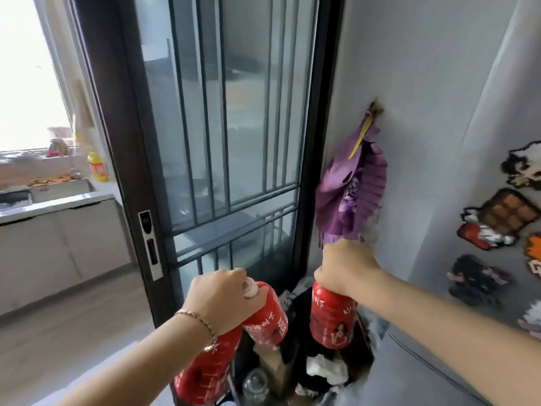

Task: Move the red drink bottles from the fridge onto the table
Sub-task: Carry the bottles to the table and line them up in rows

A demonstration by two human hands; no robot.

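3 red bottles are out of the fridge [503, 127] and in hand, so the picking-up part looks done for these; the carrying and setting down are all still to come. The surface they are meant for is nowhere in view, and no bottle can be seen resting on anything.

The left grip [216, 300], at about 7 o'clock, is curled tight over the top of the upper left bottle [265, 315], whose pale cap peeps out beside the thumb. The lower left bottle [205, 367] hangs under the same wrist. Its neck is hidden, so it is probably held by those same fingers, though I cannot be sure. The right grip [345, 271], at about 5 o'clock, is closed round the neck of the right bottle [332, 317], which hangs nearly upright. All 3 dangle above a dark bin [297, 315] at 6 o'clock.

The fridge stands at 3 o'clock, grey, with magnets [503, 218] on its panel; its inside is not shown, so whether more red bottles wait there cannot be told. A sliding glass door [234, 127] fills 12 o'clock, a purple fan [351, 189] hangs just right of it, and a kitchen surface [58, 200] with a sink lies at 9 o'clock.

My reading: roughly halfway for these 3, with the walk and the placing left.
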